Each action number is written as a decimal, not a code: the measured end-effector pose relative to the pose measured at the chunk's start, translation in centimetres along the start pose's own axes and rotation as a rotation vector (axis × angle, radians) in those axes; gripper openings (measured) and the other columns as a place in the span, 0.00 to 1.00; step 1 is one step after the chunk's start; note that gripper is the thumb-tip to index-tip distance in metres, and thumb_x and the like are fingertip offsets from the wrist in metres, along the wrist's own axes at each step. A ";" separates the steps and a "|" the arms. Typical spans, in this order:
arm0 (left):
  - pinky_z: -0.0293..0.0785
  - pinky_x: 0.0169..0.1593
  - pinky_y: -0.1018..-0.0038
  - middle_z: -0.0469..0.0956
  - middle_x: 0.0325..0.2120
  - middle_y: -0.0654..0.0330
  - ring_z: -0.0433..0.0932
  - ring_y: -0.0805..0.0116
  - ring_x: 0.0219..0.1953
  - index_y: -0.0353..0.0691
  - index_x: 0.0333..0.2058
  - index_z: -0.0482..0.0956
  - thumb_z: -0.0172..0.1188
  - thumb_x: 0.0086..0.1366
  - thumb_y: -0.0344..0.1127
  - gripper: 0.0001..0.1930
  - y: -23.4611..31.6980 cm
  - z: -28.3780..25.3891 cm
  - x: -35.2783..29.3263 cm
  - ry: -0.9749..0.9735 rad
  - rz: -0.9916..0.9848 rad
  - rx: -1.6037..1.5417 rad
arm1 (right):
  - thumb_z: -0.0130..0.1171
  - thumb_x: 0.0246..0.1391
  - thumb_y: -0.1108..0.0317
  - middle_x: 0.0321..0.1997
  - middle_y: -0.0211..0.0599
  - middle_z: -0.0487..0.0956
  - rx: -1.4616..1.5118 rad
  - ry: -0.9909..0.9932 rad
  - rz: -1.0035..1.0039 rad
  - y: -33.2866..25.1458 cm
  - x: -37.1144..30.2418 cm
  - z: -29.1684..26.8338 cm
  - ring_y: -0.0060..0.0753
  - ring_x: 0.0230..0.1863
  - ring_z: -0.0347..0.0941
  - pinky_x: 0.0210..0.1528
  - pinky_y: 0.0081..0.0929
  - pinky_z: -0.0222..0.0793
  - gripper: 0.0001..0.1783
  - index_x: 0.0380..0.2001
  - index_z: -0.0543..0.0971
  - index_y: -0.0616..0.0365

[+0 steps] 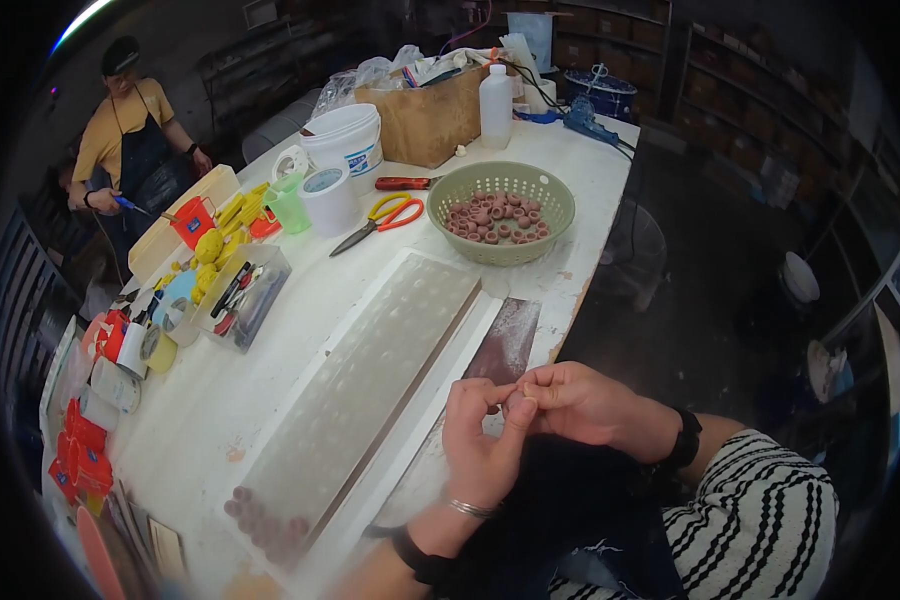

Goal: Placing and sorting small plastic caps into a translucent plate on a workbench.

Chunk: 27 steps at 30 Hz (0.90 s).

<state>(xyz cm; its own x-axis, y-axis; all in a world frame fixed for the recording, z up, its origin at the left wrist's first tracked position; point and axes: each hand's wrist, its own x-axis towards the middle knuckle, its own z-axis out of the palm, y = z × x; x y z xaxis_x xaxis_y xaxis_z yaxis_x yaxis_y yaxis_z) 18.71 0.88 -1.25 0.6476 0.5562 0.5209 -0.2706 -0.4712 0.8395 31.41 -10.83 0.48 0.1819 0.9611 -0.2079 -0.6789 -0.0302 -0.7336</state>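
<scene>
My left hand (485, 440) and my right hand (585, 402) meet above the table's near right edge. Their thumbs and fingertips pinch a small round brownish piece (515, 400), mostly covered by the fingers. Beyond them a green colander (460, 243) holds several small reddish-brown cup-shaped pieces (495, 212). To the left of my hands lies a long pale board (370, 370) with faint round marks. More small brown pieces (260, 515) stand in a group at its near end. A dark, dusty sheet (507, 345) sits just past my left hand.
Orange-handled scissors (375, 225), a white bucket (340, 140), a cardboard box (420, 120) and a white bottle (495, 105) stand farther back. Along the left are a clear tool bin (242, 300) and tape rolls (120, 385). Another person (130, 140) stands beyond the table, holding a blue tool.
</scene>
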 end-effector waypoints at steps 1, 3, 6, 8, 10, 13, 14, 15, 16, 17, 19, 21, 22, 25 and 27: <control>0.71 0.41 0.69 0.76 0.33 0.56 0.76 0.60 0.37 0.36 0.35 0.80 0.67 0.64 0.35 0.09 0.1 0.2 0.0 0.031 -0.053 -0.084 | 0.56 0.68 0.61 0.46 0.34 0.79 0.012 0.017 -0.025 0.1 0.0 0.2 0.27 0.49 0.75 0.58 0.34 0.71 0.14 0.45 0.77 0.61; 0.70 0.42 0.72 0.74 0.32 0.59 0.74 0.66 0.36 0.36 0.35 0.79 0.63 0.67 0.34 0.07 -0.8 0.2 0.0 0.029 -0.055 -0.129 | 0.56 0.68 0.61 0.46 0.33 0.77 0.025 0.029 -0.030 0.9 0.1 -0.5 0.26 0.47 0.74 0.57 0.34 0.70 0.13 0.45 0.77 0.62; 0.69 0.42 0.74 0.74 0.31 0.61 0.72 0.72 0.35 0.36 0.36 0.79 0.57 0.73 0.34 0.08 -1.3 0.4 -0.2 0.083 -0.100 -0.227 | 0.57 0.67 0.62 0.45 0.32 0.78 0.052 0.023 -0.033 0.7 0.4 -0.1 0.24 0.44 0.72 0.53 0.31 0.69 0.11 0.41 0.77 0.60; 0.70 0.42 0.74 0.75 0.31 0.61 0.72 0.72 0.34 0.36 0.37 0.79 0.54 0.74 0.35 0.09 -1.3 0.3 -0.3 0.165 -0.140 -0.280 | 0.58 0.67 0.63 0.46 0.31 0.79 0.052 -0.006 -0.013 0.0 1.0 1.0 0.23 0.44 0.72 0.51 0.29 0.70 0.09 0.38 0.77 0.58; 0.71 0.40 0.74 0.77 0.30 0.60 0.73 0.74 0.32 0.36 0.40 0.79 0.51 0.76 0.38 0.12 -1.8 0.2 -0.4 0.212 -0.266 -0.249 | 0.59 0.66 0.63 0.45 0.32 0.79 -0.203 0.065 -0.246 -1.3 1.9 2.4 0.22 0.42 0.72 0.50 0.27 0.69 0.09 0.39 0.78 0.58; 0.74 0.45 0.65 0.78 0.34 0.50 0.79 0.54 0.39 0.36 0.37 0.79 0.50 0.74 0.38 0.13 -1.9 0.7 -0.7 0.029 -0.417 -0.167 | 0.60 0.66 0.66 0.47 0.34 0.80 -0.562 0.003 -0.313 -3.8 3.3 6.1 0.20 0.42 0.74 0.46 0.21 0.70 0.10 0.43 0.78 0.62; 0.75 0.45 0.62 0.79 0.36 0.49 0.80 0.51 0.39 0.37 0.38 0.79 0.50 0.73 0.37 0.12 -1.9 1.3 -0.7 -0.137 -0.296 -0.047 | 0.60 0.65 0.69 0.48 0.34 0.80 -0.610 -0.084 -0.333 -4.4 4.3 7.1 0.21 0.47 0.74 0.49 0.20 0.72 0.09 0.44 0.78 0.63; 0.75 0.45 0.59 0.80 0.37 0.47 0.80 0.49 0.39 0.37 0.38 0.80 0.51 0.71 0.36 0.11 -1.5 1.5 -0.9 -0.279 -0.184 0.088 | 0.60 0.65 0.70 0.49 0.35 0.80 -0.617 -0.186 -0.247 -4.6 5.2 8.9 0.22 0.50 0.75 0.52 0.22 0.72 0.09 0.44 0.78 0.62; 0.75 0.45 0.57 0.80 0.37 0.46 0.80 0.48 0.39 0.37 0.38 0.80 0.52 0.69 0.35 0.10 -1.8 1.9 -1.5 -0.308 -0.011 0.172 | 0.60 0.66 0.69 0.48 0.35 0.80 -0.665 -0.311 -0.198 -4.1 6.6 10.8 0.22 0.49 0.75 0.52 0.23 0.72 0.08 0.44 0.78 0.62; 0.75 0.45 0.56 0.81 0.36 0.45 0.81 0.47 0.40 0.38 0.38 0.80 0.54 0.66 0.35 0.09 -2.1 2.5 -2.3 -0.349 0.168 0.256 | 0.60 0.66 0.69 0.48 0.34 0.80 -0.713 -0.428 -0.159 -3.3 7.8 12.8 0.21 0.49 0.75 0.52 0.24 0.72 0.08 0.43 0.78 0.62; 0.76 0.46 0.56 0.81 0.37 0.44 0.81 0.45 0.42 0.36 0.39 0.81 0.54 0.63 0.32 0.09 -0.8 2.3 -3.2 -0.448 0.010 0.050 | 0.59 0.64 0.72 0.46 0.34 0.81 -0.909 -0.535 -0.128 -1.5 9.9 15.6 0.23 0.47 0.75 0.51 0.26 0.72 0.05 0.41 0.78 0.61; 0.77 0.47 0.57 0.81 0.37 0.43 0.81 0.43 0.44 0.35 0.39 0.81 0.55 0.61 0.29 0.10 -0.9 3.2 -4.2 -0.545 -0.126 -0.174 | 0.59 0.63 0.75 0.45 0.35 0.81 -1.112 -0.634 -0.109 0.9 11.6 17.8 0.25 0.45 0.76 0.51 0.28 0.72 0.03 0.39 0.77 0.61; 0.77 0.48 0.57 0.82 0.37 0.45 0.82 0.46 0.45 0.36 0.37 0.83 0.57 0.60 0.32 0.10 -1.9 4.3 -4.6 -0.793 0.051 0.139 | 0.61 0.62 0.72 0.43 0.35 0.81 -1.181 -0.735 -0.170 2.6 12.8 18.1 0.28 0.44 0.76 0.49 0.29 0.72 0.04 0.38 0.78 0.60; 0.77 0.48 0.59 0.84 0.39 0.49 0.83 0.52 0.45 0.40 0.34 0.86 0.61 0.59 0.36 0.09 -1.8 4.5 -4.1 -1.059 0.258 0.542 | 0.63 0.59 0.71 0.42 0.36 0.81 -1.301 -0.855 -0.314 5.9 15.2 18.5 0.35 0.43 0.77 0.46 0.31 0.72 0.05 0.37 0.79 0.59; 0.77 0.48 0.60 0.85 0.40 0.51 0.83 0.54 0.45 0.42 0.33 0.88 0.63 0.59 0.39 0.09 -1.1 3.8 -3.7 -1.086 0.268 0.624 | 0.63 0.57 0.71 0.41 0.38 0.81 -1.340 -0.888 -0.392 7.4 16.4 18.6 0.40 0.43 0.77 0.46 0.33 0.72 0.05 0.36 0.79 0.59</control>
<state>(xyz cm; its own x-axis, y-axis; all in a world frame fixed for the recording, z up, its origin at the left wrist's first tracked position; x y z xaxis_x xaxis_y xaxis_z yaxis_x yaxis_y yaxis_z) 19.34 -3.28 -4.73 0.9511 -0.3082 0.0215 -0.2950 -0.8851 0.3600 16.12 9.85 3.68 -0.5738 0.7994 0.1779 0.4498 0.4892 -0.7472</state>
